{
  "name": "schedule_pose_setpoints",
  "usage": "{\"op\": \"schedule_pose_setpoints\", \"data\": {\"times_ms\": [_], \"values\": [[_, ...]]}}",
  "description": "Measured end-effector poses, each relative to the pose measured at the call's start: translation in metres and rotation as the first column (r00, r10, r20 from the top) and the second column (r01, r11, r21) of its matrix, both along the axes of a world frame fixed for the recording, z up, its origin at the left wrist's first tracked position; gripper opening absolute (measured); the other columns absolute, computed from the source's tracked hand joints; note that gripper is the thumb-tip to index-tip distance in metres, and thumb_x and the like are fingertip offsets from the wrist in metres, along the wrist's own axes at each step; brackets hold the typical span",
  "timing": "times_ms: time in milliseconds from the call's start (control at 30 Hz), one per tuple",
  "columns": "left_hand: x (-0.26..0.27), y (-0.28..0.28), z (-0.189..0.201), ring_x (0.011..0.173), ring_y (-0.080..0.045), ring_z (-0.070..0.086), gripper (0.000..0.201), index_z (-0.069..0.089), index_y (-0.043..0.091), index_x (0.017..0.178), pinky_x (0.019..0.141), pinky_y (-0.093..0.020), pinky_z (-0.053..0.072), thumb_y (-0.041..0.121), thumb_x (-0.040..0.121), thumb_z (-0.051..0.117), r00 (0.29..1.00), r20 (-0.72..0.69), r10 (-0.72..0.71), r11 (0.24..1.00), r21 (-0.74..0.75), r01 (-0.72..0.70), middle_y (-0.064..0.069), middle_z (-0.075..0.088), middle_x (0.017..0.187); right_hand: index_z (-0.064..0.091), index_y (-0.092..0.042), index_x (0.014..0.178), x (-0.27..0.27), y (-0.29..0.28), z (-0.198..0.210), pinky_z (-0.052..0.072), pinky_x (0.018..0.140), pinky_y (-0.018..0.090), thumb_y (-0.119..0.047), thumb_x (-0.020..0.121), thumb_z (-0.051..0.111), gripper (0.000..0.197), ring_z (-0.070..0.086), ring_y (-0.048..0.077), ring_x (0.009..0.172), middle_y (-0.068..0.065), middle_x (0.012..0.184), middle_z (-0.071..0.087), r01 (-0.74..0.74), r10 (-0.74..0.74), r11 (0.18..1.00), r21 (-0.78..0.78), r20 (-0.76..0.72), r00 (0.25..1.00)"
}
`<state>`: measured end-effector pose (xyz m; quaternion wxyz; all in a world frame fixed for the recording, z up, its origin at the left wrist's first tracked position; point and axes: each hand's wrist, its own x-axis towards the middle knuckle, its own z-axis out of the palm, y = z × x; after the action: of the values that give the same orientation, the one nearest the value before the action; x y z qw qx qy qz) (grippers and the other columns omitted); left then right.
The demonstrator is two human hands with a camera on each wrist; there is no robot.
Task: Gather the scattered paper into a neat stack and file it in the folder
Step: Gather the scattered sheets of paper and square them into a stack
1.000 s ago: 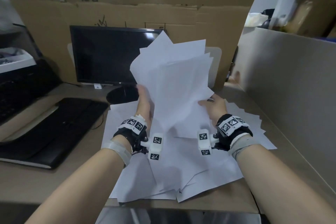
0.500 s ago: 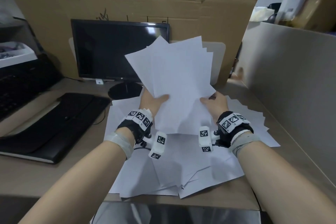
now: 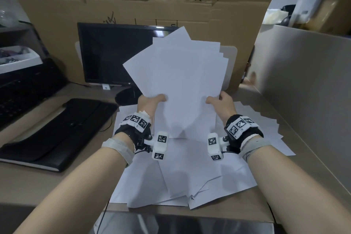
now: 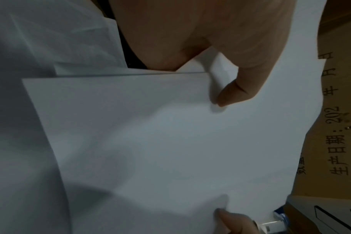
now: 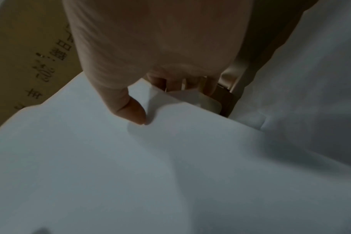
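Observation:
A bundle of white sheets (image 3: 182, 81) stands upright above the desk, its top edges still fanned unevenly. My left hand (image 3: 150, 103) pinches its lower left edge, thumb in front, and my right hand (image 3: 222, 103) pinches the lower right edge the same way. In the left wrist view the thumb (image 4: 234, 88) presses on the front sheet (image 4: 170, 142). The right wrist view shows the other thumb (image 5: 128, 107) on the paper (image 5: 130, 174), with the fingers behind it. Several more sheets (image 3: 190, 173) lie scattered on the desk below. A closed black folder (image 3: 57, 133) lies flat at the left.
A dark monitor (image 3: 117, 53) stands behind the paper, backed by cardboard boxes (image 3: 171, 9). A pale panel with rounded corners (image 3: 230, 68) leans behind the sheets. A grey partition (image 3: 303, 85) walls the right side. A keyboard (image 3: 17, 95) sits far left.
The loosely fanned sheets have been drawn closer together. My left hand went from lying flat against the bundle's side to pinching its lower edge, and the bundle now stands straighter.

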<state>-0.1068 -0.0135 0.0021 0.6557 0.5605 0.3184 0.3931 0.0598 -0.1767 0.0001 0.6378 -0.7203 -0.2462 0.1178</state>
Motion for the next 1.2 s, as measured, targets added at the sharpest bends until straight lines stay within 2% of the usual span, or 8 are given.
{"op": "schedule_pose_setpoints", "data": {"times_ms": [133,267,533,700,833,933,1033,1200], "values": [[0.000,0.007,0.004,0.087,-0.013,0.069,0.045,0.064,0.011,0.112,0.072,-0.022,0.052,0.005,0.069,0.079,0.999,0.001,-0.055,0.998,0.043,0.055,0.001,0.073,0.100,0.054,-0.013,0.086,-0.008,0.008,0.009,0.038,0.058,0.019,-0.005,0.084,0.061,0.011,0.048,0.009,0.068,-0.004,0.079,0.054,-0.041,0.040,0.999,0.008,0.064,0.997],[0.002,0.008,0.007,0.091,-0.013,0.070,0.050,0.067,0.016,0.112,0.076,-0.026,0.054,0.013,0.066,0.086,0.999,-0.009,-0.051,0.996,0.068,0.052,0.003,0.074,0.102,0.057,-0.001,0.107,-0.012,0.014,0.011,0.041,0.067,0.027,-0.002,0.081,0.059,0.026,0.050,0.016,0.078,0.003,0.090,0.057,-0.069,0.069,0.998,0.012,0.006,0.998],[0.007,0.000,-0.019,0.093,-0.019,0.067,0.040,0.070,0.007,0.107,0.079,-0.025,0.048,0.014,0.071,0.085,0.976,-0.201,-0.080,0.991,0.088,0.099,-0.005,0.072,0.105,0.064,-0.008,0.105,-0.013,0.006,-0.010,0.050,0.075,0.028,0.003,0.086,0.061,0.023,0.064,0.022,0.090,0.005,0.098,0.069,-0.083,0.086,0.996,0.027,-0.106,0.991],[0.009,-0.003,0.002,0.088,-0.015,0.072,0.034,0.072,0.016,0.096,0.081,-0.031,0.056,0.021,0.066,0.088,0.993,-0.091,-0.073,0.990,0.116,0.084,0.003,0.075,0.093,0.060,-0.010,0.114,-0.008,0.007,-0.001,0.049,0.077,0.027,-0.004,0.082,0.065,0.032,0.065,0.019,0.097,0.001,0.107,0.069,0.005,0.020,0.985,0.175,-0.141,0.990],[0.008,-0.007,-0.010,0.093,-0.016,0.068,0.053,0.067,0.011,0.111,0.084,-0.028,0.052,0.022,0.065,0.089,0.986,-0.165,-0.033,0.991,0.121,0.053,0.001,0.072,0.103,0.057,-0.008,0.125,-0.007,0.004,-0.022,0.051,0.074,0.025,-0.020,0.075,0.077,0.056,0.068,0.015,0.097,0.002,0.113,0.070,-0.076,0.077,0.997,0.013,-0.185,0.980],[0.006,-0.011,-0.026,0.091,-0.018,0.066,0.050,0.067,0.008,0.112,0.077,-0.024,0.047,0.027,0.071,0.086,0.965,-0.251,-0.072,0.992,0.083,0.096,-0.002,0.071,0.102,0.069,-0.012,0.111,-0.012,-0.003,-0.037,0.053,0.075,0.024,-0.023,0.084,0.077,0.031,0.070,0.014,0.092,0.000,0.105,0.073,-0.122,0.116,0.992,-0.023,-0.185,0.976],[0.016,-0.016,-0.019,0.094,-0.019,0.067,0.042,0.068,0.011,0.107,0.084,-0.029,0.052,0.032,0.074,0.083,0.967,-0.234,-0.100,0.986,0.107,0.128,-0.002,0.071,0.104,0.070,-0.013,0.104,-0.009,-0.011,-0.035,0.053,0.074,0.023,-0.023,0.089,0.073,0.018,0.070,0.014,0.087,-0.001,0.097,0.073,-0.036,0.040,0.999,0.032,-0.154,0.987],[0.056,-0.035,-0.007,0.100,-0.026,0.068,0.030,0.067,0.003,0.107,0.091,-0.038,0.054,0.017,0.081,0.075,0.918,-0.325,-0.226,0.939,0.179,0.295,-0.009,0.071,0.108,0.068,-0.014,0.094,0.015,-0.044,-0.030,0.056,0.089,0.043,-0.021,0.092,0.065,0.008,0.069,0.030,0.095,0.009,0.102,0.073,0.133,-0.139,0.990,-0.054,-0.129,0.982]]}}
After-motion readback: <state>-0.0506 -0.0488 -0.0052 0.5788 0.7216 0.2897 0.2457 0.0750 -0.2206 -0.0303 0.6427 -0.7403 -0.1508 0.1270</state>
